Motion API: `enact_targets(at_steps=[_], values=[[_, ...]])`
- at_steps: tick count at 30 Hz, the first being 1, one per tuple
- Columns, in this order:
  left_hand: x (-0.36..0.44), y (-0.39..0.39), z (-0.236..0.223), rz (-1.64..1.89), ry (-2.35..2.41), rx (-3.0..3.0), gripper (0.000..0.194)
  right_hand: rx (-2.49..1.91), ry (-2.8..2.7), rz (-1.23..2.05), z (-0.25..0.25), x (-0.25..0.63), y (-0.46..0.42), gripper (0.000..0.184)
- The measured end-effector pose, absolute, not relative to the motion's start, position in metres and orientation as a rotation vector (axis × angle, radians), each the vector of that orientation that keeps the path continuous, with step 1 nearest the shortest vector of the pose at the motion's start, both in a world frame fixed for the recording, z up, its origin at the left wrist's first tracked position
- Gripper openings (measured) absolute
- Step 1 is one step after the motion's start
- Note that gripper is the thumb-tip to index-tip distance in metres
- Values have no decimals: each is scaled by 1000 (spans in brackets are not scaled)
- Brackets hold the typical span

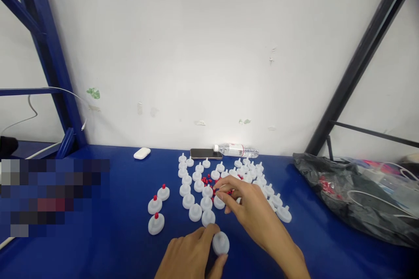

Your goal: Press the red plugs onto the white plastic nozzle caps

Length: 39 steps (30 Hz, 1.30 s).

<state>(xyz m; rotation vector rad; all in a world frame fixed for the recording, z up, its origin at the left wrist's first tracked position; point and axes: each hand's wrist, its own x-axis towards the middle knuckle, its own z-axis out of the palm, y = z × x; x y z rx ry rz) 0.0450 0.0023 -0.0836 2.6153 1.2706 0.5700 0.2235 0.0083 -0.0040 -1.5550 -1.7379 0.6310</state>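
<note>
My left hand (193,255) is at the bottom centre, thumb and fingers closed round a white plastic cap (221,243) held just above the blue table (98,248). My right hand (248,207) reaches forward into a small heap of tiny red pieces (208,180), fingertips pinched together there; whether a red piece is between them is hidden. Several white caps (196,192) stand in rows around the red heap. To the left stand three white caps with red tips (156,222).
At the back by the wall lie a phone (205,153), a water bottle on its side (237,150) and a white earbud case (142,153). A black plastic bag (353,192) with cables fills the right side. Blue shelf posts (49,52) rise at left, a black brace (360,56) at right.
</note>
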Motion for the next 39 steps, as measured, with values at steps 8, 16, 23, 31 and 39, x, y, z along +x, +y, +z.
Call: enact_targets(at_steps=[8,16,23,31,39], values=[[27,13,-70,1107,1118,2522,21,-1334,-1734,856,6,223,-3,12],[20,12,-54,1019,1104,2514,16,-1290,-1700,1031,7,215,-4,9],[14,15,-48,1071,1105,2481,25,-1183,-1581,1166,3,218,-4,21],[11,16,-44,1185,970,2523,29,-1122,-1631,1155,8,220,-6,19],[3,16,-45,1317,926,2733,29,-988,-1583,1466,14,215,-18,56]])
